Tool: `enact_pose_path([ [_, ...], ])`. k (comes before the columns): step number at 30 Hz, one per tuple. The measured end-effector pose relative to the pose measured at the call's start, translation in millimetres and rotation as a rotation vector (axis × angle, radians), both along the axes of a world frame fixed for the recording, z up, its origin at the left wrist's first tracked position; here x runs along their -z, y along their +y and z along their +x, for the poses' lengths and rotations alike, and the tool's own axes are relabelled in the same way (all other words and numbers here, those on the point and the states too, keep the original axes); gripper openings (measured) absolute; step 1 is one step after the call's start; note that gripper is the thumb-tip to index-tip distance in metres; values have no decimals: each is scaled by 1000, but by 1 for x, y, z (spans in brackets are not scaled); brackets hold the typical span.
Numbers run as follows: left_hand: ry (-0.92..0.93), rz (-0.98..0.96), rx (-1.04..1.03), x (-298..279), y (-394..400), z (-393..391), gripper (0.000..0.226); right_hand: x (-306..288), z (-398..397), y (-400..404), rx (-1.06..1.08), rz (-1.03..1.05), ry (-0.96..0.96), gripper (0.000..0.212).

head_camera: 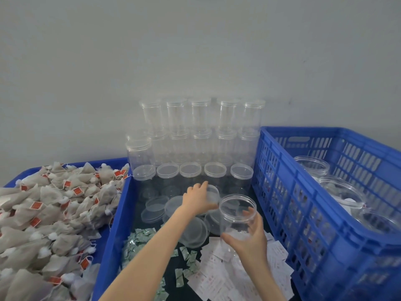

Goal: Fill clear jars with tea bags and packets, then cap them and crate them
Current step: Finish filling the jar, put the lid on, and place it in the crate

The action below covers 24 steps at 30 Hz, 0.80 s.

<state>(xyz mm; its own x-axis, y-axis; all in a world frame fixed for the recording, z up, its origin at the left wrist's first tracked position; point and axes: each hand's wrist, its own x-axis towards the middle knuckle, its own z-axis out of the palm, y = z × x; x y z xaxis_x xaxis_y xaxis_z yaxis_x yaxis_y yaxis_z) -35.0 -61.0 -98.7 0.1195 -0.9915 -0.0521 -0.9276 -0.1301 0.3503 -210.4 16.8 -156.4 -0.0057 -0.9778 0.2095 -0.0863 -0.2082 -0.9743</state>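
Holding an open, empty clear plastic jar in my curled right hand, my left hand pinches a clear round lid; few filled jars crated, many wait.

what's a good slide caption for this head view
Right hand holds an open clear jar; left hand grips a lid beside tea bags.

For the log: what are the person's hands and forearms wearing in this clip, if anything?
Nothing visible. The left hand and right hand are bare, with no gloves, rings, watch or wristband showing. Both forearms are uncovered down to the frame's lower edge, so no sleeve appears in view.
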Motion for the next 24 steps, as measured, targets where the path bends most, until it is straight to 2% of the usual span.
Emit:
enact_pose_path([
  [5,-245,-101,135,18,-19,-36,68,4,-13,-4,34,-17,-9,87],
  [10,-331,4,228,43,-29,-49,66,6,-18,-10,30,-54,16,89],
  [14,-431,-19,256,53,-35,-49,67,4,-17,-13,3,-85,49,90],
  [18,-376,-15,270,56,-36,-42,70,3,-14,-12,-20,-102,48,93],
  [24,-342,-89,325,45,-22,-25,62,6,-4,-8,-54,-94,40,95],
])
